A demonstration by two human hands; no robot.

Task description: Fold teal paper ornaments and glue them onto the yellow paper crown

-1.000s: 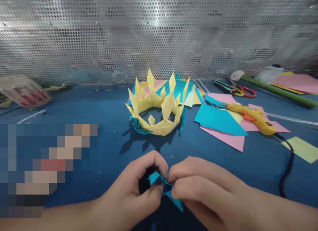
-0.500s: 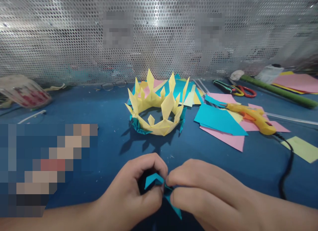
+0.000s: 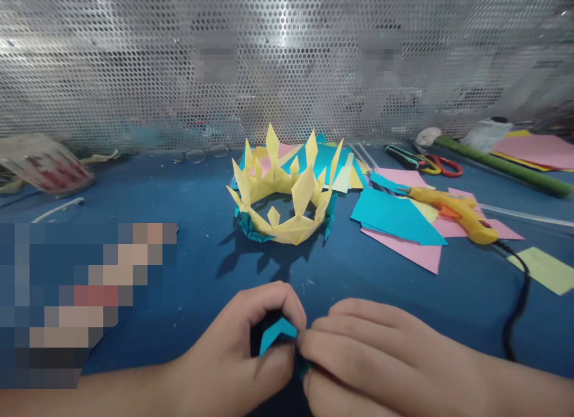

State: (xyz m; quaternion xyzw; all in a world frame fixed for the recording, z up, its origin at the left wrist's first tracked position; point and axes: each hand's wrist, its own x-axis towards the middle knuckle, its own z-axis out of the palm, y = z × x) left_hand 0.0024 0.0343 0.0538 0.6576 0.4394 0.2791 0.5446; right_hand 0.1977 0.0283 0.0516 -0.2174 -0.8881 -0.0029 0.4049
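My left hand curls round a small piece of folded blue paper, pinching it between thumb and forefinger. From the right, my right hand meets it, its fingers closed on the same paper; much of the piece is hidden behind the fingers. Both hands are low in the head view, their fingertips almost touching. Beyond them on the table stands a yellow paper crown with pointed tips and some blue folded pieces around its lower outside.
Right of the crown, a yellow glue gun with a black cord rests on blue and pink paper sheets. Farther back lie scissors and a green rod. A clear container stands left. A perforated metal panel bounds the back.
My right hand has shifted slightly down and its fingers now cover the blue paper's lower point, which showed before. My left hand keeps its pinch. The crown stays where it was.
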